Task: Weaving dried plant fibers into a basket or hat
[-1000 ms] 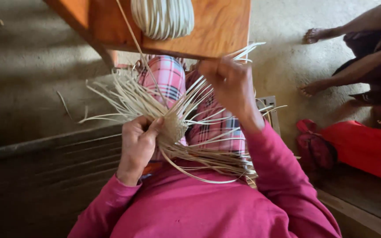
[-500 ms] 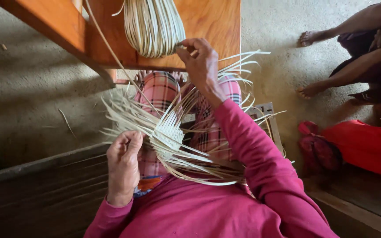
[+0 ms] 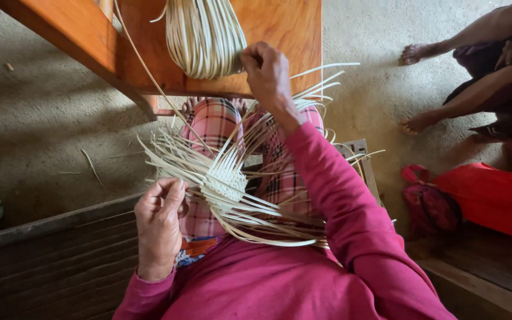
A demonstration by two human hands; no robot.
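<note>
Over the lap, the left hand [image 3: 160,228] grips the pale half-woven strip mat [image 3: 225,184] while the right hand [image 3: 268,74] pinches a strand from the hanging pale strip bundle [image 3: 204,37]; a hard tug could loosen the weave.

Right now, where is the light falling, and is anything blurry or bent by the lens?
Head view: soft daylight on the concrete floor; the orange wooden stool throws a diagonal shadow leftwards. No glare. The woven strips and right hand look sharp; the wide lens stretches the pink sleeve near the bottom edge.

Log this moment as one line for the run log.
left hand: holds woven strips | right hand: grips strip bundle | bundle hangs by wooden frame
</note>
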